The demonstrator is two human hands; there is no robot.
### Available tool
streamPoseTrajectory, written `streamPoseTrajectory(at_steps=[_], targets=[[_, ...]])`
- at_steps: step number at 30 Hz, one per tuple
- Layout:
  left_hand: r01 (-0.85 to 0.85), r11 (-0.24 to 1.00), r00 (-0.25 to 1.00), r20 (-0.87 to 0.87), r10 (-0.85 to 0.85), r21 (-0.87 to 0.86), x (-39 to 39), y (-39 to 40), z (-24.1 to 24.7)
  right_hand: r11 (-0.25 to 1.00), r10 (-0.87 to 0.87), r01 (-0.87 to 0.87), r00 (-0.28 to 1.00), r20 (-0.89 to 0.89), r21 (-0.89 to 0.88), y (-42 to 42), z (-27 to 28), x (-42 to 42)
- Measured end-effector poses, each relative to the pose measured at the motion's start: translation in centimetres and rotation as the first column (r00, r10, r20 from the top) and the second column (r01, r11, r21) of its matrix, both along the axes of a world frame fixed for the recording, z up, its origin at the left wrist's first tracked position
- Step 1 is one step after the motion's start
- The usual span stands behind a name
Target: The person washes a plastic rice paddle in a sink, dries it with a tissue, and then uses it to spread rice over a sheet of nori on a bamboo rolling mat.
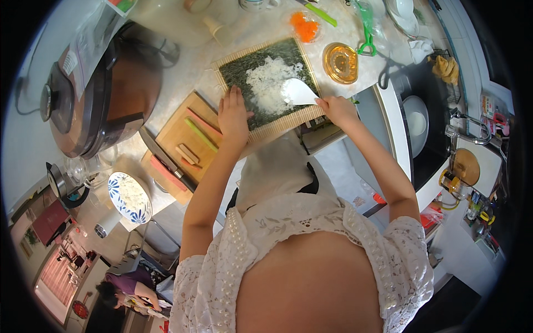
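A sheet of nori (237,66) lies on a bamboo rolling mat (272,130) on the counter, with a patch of cooked white rice (266,83) spread over its middle and right. My right hand (339,110) grips the handle of a white rice paddle (300,92), whose blade rests on the rice. Flat on the left edge of the nori and mat lies my left hand (233,114), its fingers extended, holding nothing. Left of it, a wooden cutting board (173,120) carries a green strip (201,134), a pink strip (204,121), short tan pieces and a knife (164,156).
Beyond the mat are a bowl of orange roe-like food (305,27), an amber glass bowl (340,63) and a green peeler (367,45). A large brown cooker (104,95) and a bowl of rice (130,197) stand left. The sink (433,154) is right. Another person (133,287) is at lower left.
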State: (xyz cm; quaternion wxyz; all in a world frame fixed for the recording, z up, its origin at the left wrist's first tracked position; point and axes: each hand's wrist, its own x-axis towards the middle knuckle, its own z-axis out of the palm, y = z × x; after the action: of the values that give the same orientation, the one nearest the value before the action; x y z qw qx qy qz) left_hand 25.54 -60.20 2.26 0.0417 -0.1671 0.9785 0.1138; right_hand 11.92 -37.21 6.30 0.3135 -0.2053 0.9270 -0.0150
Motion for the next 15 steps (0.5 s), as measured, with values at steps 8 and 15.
streamPoseTrajectory(at_steps=[8, 15], targets=[[-0.016, 1.000, 1.000, -0.023, 0.016, 0.012, 0.1, 0.1, -0.3, 0.990, -0.006, 0.013, 0.999, 0.050, -0.144, -0.1, 3.6, -3.1], [-0.008, 0.999, 1.000, -0.013, 0.009, 0.031, 0.0, 0.1, 0.0, 0.911, 0.399, -0.402, 0.916, -0.049, -0.096, -3.8, 0.2, -5.5]])
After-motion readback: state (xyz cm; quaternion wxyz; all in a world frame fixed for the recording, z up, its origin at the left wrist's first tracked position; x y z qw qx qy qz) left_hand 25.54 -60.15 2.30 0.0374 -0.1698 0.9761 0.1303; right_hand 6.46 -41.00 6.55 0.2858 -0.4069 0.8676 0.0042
